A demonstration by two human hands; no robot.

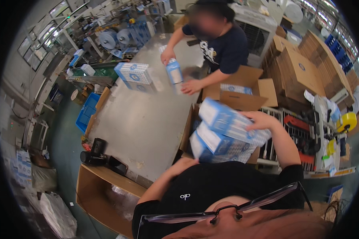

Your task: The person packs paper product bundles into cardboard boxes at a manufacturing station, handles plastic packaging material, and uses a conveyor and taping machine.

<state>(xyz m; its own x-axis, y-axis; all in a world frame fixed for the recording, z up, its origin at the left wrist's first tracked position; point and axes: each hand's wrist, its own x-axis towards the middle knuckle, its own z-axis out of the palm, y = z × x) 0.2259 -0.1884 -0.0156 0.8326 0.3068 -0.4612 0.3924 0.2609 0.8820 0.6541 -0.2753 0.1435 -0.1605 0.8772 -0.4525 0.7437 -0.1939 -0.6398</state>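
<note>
Three blue-and-white printed cardboard boxes (227,128) are bunched together in front of my chest, tilted and slightly blurred. My right hand (261,121) grips the top box near its far right end, thumb and fingers spread over its side. At the lower left of the bunch, my left hand (185,165) supports the bottom box, with its fingertips partly hidden. Beneath and behind the boxes stands an open brown carton (188,131), whose inside is mostly covered from view.
Across the metal table (137,116), a co-worker (224,47) handles blue-and-white boxes (174,71). More boxes (133,76) stand at the table's left. Another open carton (242,100) holds a box. A roller conveyor with a carton sealer (302,140) lies right; black containers (95,152) sit near left.
</note>
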